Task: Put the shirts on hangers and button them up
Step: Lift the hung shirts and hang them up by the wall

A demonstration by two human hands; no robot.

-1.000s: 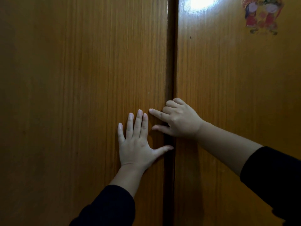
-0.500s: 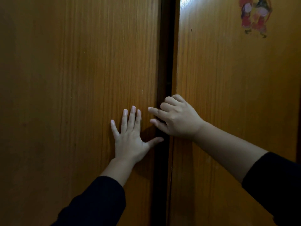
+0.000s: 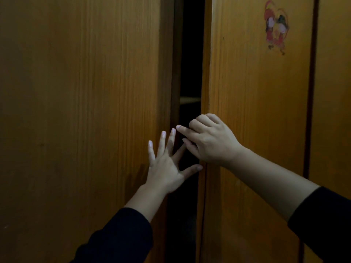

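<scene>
Wardrobe doors (image 3: 252,130) are only cracked apart: the right hand (image 3: 210,141) is curled round one edge, the left hand (image 3: 165,168) spread flat. Shirts and hangers (unseen) are untouched; everything remains.

- Dark vertical gap (image 3: 191,54) between the two wooden doors, centre of the frame: the only opening into the cabinet, narrow, running from the top edge downward.
- Left door (image 3: 85,111): closed panel filling the left half of the frame; blocks all entry there.
- Right door (image 3: 252,92): its edge stands slightly ajar and bounds the gap on the right.
- Shelf edge (image 3: 190,100) crosses the gap at mid-height, dividing the interior into upper and lower spaces.
- Left hand (image 3: 165,173) and right hand (image 3: 210,141) overlap the gap at centre, partly filling it there.
- Interior beyond the gap is too dark to tell its contents.
</scene>
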